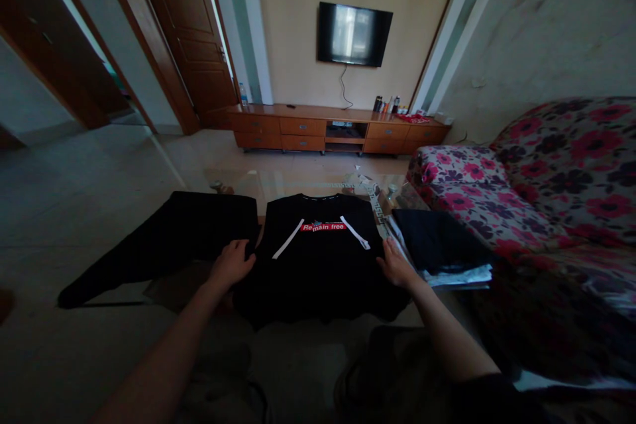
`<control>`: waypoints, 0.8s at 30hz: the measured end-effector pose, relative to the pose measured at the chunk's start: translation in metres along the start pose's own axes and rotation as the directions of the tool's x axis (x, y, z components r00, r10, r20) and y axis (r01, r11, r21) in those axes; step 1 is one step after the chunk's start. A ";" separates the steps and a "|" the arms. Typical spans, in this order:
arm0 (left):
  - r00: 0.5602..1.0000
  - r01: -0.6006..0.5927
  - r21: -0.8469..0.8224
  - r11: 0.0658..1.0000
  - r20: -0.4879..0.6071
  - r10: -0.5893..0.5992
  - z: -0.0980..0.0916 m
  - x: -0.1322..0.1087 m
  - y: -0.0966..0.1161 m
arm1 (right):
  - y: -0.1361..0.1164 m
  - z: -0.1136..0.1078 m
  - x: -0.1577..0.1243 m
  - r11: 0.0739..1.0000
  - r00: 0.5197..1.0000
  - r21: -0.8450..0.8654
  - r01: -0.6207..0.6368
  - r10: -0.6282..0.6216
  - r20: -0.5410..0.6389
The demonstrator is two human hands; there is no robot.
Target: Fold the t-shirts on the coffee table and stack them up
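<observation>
A black T-shirt (318,281) lies spread on a glass-topped table, its neckline pointing away from me. On its chest are a red "Remain free" print and two slanting white strips. My left hand (233,264) touches the shirt's left edge, thumb and fingers apart. At the right edge rests my right hand (396,266), fingers stretched forward and thumb towards the cloth. Left of the shirt lies another black garment (199,225), with one part trailing towards the left. Beside my right hand sits a stack of folded clothes (442,242), black on top with lighter cloth below.
The glass table (278,180) has a patterned border. A flowered sofa (536,179) stands close on the right. Against the far wall is a low wooden cabinet (303,126) with bottles on it, below a wall-mounted television (355,34). A wooden door (191,33) is at back left.
</observation>
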State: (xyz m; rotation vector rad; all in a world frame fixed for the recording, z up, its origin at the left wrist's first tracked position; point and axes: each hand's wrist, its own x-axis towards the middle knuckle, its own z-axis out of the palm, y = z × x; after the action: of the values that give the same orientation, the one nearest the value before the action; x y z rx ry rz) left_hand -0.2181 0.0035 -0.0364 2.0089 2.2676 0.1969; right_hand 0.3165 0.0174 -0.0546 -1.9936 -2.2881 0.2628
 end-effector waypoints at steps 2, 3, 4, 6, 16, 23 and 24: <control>1.000 -0.025 0.023 0.999 0.003 0.025 -0.002 -0.013 -0.005 | -0.018 0.003 -0.001 0.998 1.000 -0.054 0.006 -0.007 -0.008; 0.999 -0.035 0.037 0.999 -0.005 0.035 -0.002 -0.020 -0.005 | -0.026 0.005 0.000 0.997 1.000 -0.077 -0.004 0.003 -0.013; 0.999 -0.036 0.050 0.998 -0.014 0.036 -0.003 -0.028 -0.004 | -0.031 0.006 0.002 0.996 1.000 -0.089 -0.023 0.022 -0.007; 1.000 -0.022 0.071 0.997 -0.009 0.023 -0.001 -0.044 -0.001 | -0.036 0.011 0.008 0.994 0.997 -0.090 -0.070 0.074 0.038; 0.949 -0.067 0.121 0.990 0.315 0.026 0.011 -0.059 0.007 | -0.027 0.011 0.017 0.997 0.987 -0.013 -0.079 0.081 0.138; 0.943 0.101 0.085 0.991 0.309 -0.123 -0.006 -0.041 -0.009 | -0.001 -0.033 0.013 0.982 0.982 0.035 -0.186 0.184 0.038; 0.928 0.143 0.068 0.987 0.337 -0.158 -0.009 -0.040 -0.015 | 0.005 -0.038 0.010 0.968 0.967 0.024 -0.250 0.249 0.056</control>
State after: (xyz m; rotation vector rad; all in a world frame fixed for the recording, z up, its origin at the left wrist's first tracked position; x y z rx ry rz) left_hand -0.2293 -0.0385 -0.0304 1.7135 2.1989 -0.2006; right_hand 0.3274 0.0302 -0.0190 -2.2847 -2.0436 0.3721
